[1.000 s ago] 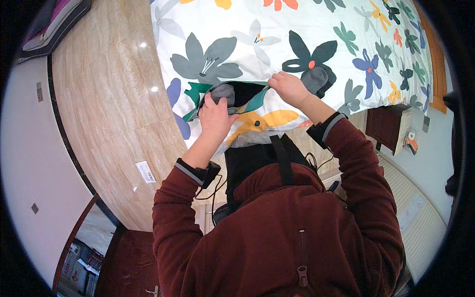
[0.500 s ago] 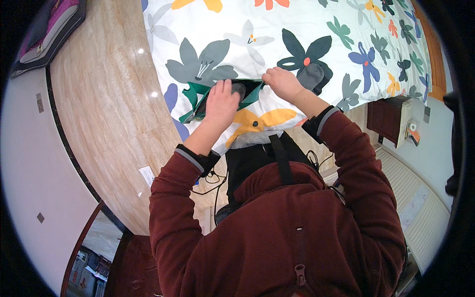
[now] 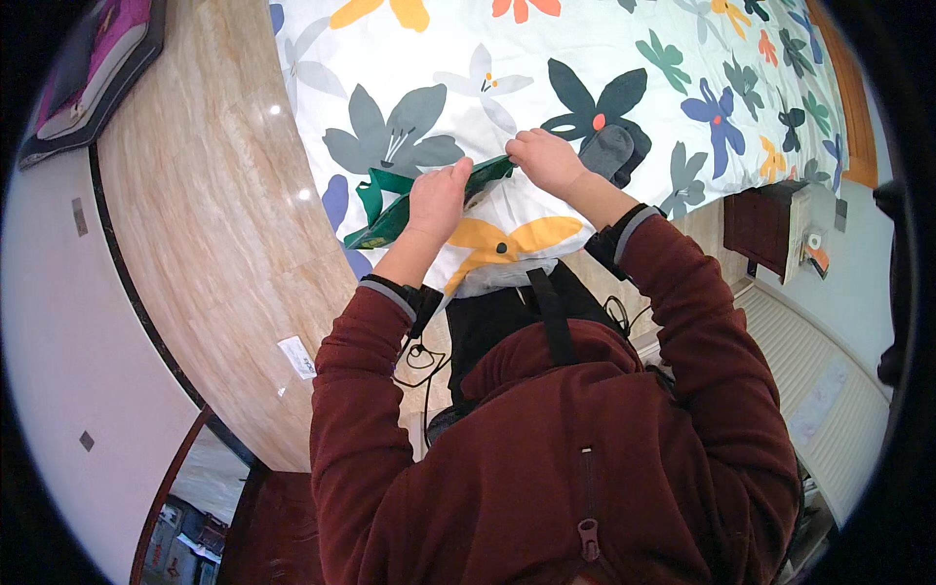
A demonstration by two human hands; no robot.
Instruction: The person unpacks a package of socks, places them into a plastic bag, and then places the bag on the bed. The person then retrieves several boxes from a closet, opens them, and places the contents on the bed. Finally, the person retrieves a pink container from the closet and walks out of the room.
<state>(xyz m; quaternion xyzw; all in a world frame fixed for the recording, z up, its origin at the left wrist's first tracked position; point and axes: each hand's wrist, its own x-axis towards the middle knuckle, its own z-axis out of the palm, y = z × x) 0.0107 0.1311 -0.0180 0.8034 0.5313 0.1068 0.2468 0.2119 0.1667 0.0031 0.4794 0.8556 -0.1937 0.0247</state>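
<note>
A green bag (image 3: 388, 226) with a strap handle lies slantwise on the flowered bedding, close to the bed's near edge. My left hand (image 3: 438, 200) is closed on the middle of its upper rim, thumb and fingers together. At the bag's right end, my right hand (image 3: 546, 162) pinches the corner of the rim. Between the hands the mouth is narrow, and what is inside hardly shows. Just right of my right hand rests a dark grey, soft-looking bundle (image 3: 609, 151), perhaps folded socks, on a dark printed flower.
White bedding (image 3: 487, 44) with large flowers covers the bed. Black cables (image 3: 426, 375) trail on the tiled floor below it, near a white label-like piece (image 3: 296, 358). A dark cabinet (image 3: 762, 229) stands right of the bed, and a cushioned item (image 3: 93, 78) lies far left.
My left hand has come up out of the bag's mouth, where a grey item showed, and now grips the rim. The mouth has narrowed. My right hand keeps its corner, shifted slightly left.
</note>
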